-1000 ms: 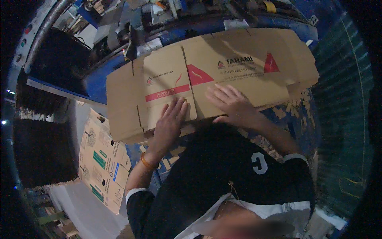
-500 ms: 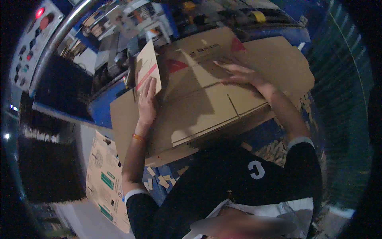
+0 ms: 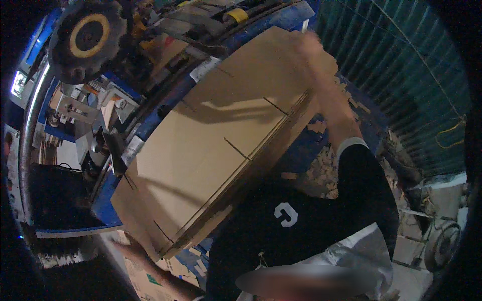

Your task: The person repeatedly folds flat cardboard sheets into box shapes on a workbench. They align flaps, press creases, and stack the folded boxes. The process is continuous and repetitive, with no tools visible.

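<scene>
A stack of flat brown cardboard sheets (image 3: 201,135) lies slantwise in front of me, with narrow slots cut along its long edges. The top sheet is plain. At the far right end of the stack, my right hand (image 3: 307,47) is over or against the cardboard; motion smears its fingers. My left hand (image 3: 131,247) is low on the left, just outside the near left corner of the stack. Its fingers stretch leftward and I see nothing in them. A shadow of an arm falls across the top sheet.
Blue machinery (image 3: 150,113) with a rail runs along the far side of the stack. A dark round handwheel (image 3: 89,41) stands at upper left. Cardboard scraps (image 3: 324,168) litter the right. A printed carton sheet (image 3: 150,278) lies below my left hand. A corrugated green wall (image 3: 401,75) rises at right.
The printed cardboard with red marks is out of view and a plain sheet shows on top. My left hand has dropped to the lower left; my right hand has gone to the far end. The view has turned.
</scene>
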### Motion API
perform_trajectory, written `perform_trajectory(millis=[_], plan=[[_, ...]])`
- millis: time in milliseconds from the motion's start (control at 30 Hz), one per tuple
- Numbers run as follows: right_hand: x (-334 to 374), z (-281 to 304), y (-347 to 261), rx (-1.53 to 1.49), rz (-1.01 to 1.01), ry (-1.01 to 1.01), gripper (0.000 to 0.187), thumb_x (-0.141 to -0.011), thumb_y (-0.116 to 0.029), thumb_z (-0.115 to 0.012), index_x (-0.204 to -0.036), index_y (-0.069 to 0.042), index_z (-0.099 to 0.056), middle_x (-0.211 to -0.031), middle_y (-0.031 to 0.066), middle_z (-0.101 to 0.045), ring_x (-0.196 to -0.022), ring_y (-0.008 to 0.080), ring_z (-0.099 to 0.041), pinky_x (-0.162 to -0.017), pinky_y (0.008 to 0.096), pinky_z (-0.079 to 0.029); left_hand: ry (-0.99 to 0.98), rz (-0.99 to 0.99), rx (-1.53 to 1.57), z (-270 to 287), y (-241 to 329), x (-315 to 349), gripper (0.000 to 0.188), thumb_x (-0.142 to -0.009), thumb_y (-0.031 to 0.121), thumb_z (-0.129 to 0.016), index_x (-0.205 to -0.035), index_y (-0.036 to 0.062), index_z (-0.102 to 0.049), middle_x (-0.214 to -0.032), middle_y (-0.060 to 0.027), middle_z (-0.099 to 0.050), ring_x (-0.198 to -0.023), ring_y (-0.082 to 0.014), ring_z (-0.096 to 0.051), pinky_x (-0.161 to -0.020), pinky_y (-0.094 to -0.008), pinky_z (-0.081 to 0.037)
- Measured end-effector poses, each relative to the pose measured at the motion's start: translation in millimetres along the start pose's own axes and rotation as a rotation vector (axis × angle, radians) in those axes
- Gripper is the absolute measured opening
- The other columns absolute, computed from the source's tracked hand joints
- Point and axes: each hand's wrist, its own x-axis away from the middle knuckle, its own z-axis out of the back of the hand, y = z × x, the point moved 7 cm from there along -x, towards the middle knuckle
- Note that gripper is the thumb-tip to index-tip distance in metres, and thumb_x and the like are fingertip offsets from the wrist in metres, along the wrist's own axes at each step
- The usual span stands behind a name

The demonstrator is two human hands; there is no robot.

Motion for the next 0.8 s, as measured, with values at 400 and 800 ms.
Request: perform_trajectory(millis=[400, 800], plan=[[-55, -30, 221, 0.122, -0.041, -0.224, 0.039, -0.089, -0.044, -0.053, -0.110, -0.015, -0.068, -0.109, 0.0075, -0.068, -0.096, 0.0235, -0.065, -0.085, 0.0362, -0.049, -0.388, 0.324, 0.575, 11, -72, 84, 0.051, -0.099, 0.033, -0.045, -0.131, -0.0056, -0.048, -0.109, -0.0161, -0.064, -0.090, -0.0214, -0.064, -0.082, -0.0328, -0.050], [-9, 68, 95, 0.451, 0.130, 0.086, 0.049, -0.090, -0.035, -0.056, -0.128, -0.004, -0.051, -0.122, 0.0171, -0.060, -0.114, 0.0295, -0.057, -0.092, 0.0394, -0.047, -0.052, 0.600, 1.582, 22, -99, 7, 0.057, -0.099, 0.040, -0.043, -0.139, 0.0004, -0.035, -0.143, -0.0133, -0.038, -0.132, -0.0231, -0.035, -0.114, -0.0344, -0.023]])
